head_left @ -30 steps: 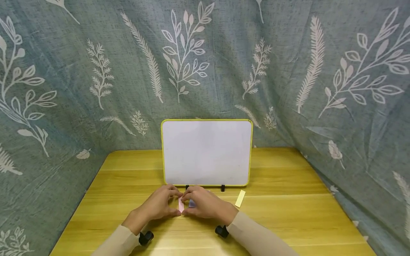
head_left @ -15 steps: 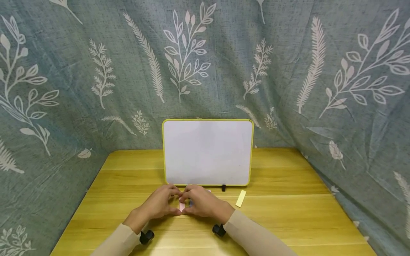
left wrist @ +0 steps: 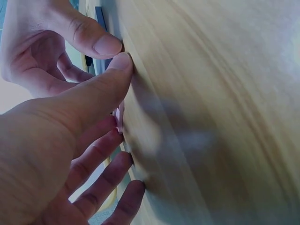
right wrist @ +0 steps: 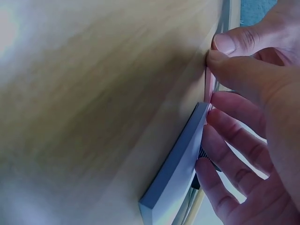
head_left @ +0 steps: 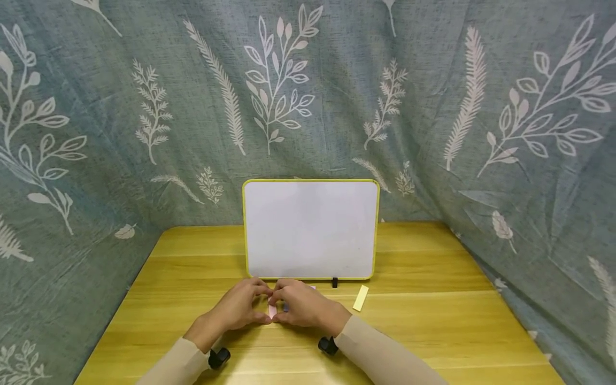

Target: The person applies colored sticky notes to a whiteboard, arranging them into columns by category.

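Observation:
In the head view a narrow pink sticky note pad [head_left: 272,309] lies on the table, lengthwise between my two hands. My left hand [head_left: 239,306] holds it from the left, thumb at the near end and fingers at the far end. From the right, my right hand [head_left: 306,306] grips it the same way. Both thumbs meet at its near end in the wrist views. A thicker blue-purple pad [right wrist: 176,161] lies under the right hand, mostly hidden in the head view. The other fingers of the left hand [left wrist: 101,154] rest low near the tabletop.
Behind the hands stands a whiteboard [head_left: 310,230] with a yellow frame and a black foot [head_left: 335,282]. A yellow sticky note strip [head_left: 360,298] lies right of the right hand. Patterned cloth [head_left: 308,107] encloses the wooden table [head_left: 423,321] at back and sides.
The right hand has shifted slightly left and now covers more of the blue-purple pad and one black foot of the whiteboard. The left hand and pink pad stay nearly still.

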Available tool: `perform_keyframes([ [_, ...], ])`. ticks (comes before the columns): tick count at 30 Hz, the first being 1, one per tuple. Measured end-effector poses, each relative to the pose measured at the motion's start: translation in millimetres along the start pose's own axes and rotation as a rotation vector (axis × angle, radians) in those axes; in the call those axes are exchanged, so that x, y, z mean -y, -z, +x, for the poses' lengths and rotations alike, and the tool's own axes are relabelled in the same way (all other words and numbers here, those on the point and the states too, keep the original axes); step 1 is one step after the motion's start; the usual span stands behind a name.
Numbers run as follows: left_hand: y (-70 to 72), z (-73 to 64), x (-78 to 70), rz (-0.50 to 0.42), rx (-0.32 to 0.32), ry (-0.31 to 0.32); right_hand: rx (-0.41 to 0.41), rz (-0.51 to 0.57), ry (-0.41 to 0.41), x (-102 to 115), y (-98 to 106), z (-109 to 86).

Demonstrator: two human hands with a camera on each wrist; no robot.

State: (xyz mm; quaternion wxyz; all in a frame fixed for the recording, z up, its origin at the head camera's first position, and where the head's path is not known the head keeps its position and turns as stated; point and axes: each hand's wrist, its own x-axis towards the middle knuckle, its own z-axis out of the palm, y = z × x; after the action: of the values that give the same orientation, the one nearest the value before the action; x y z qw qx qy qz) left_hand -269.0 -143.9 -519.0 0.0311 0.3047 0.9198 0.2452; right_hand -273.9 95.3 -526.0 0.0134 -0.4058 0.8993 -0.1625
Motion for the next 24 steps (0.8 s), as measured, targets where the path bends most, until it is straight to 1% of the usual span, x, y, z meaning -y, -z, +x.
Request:
perform_keyframes([
  [4, 1.6, 0.4, -0.1, 0.012, 0.003, -0.006, 0.016, -0.024, -0.002, 0.2, 0.7, 2.0],
  [9, 3.0, -0.5, -0.5, 0.011, 0.010, 0.002, 0.033, -0.056, 0.023, 1.5, 2.4, 2.9],
  [13, 2.2, -0.8, -0.7, 0.000, 0.010, 0.012, 0.029, -0.048, 0.028, 3.1, 3.2, 1.8],
  [15, 1.6, -1.1, -0.7, -0.008, 0.014, 0.015, 0.018, -0.029, 0.019, 4.2, 2.6, 0.8],
  [20, 1.7, -1.6, -0.2, -0.018, 0.016, 0.002, -0.040, 0.027, -0.009, 4.6, -0.6, 1.0],
  [24, 2.6, -2.3, -2.0, -0.033, -0.002, 0.002, -0.082, 0.080, -0.039, 2.9, -2.4, 3.9],
])
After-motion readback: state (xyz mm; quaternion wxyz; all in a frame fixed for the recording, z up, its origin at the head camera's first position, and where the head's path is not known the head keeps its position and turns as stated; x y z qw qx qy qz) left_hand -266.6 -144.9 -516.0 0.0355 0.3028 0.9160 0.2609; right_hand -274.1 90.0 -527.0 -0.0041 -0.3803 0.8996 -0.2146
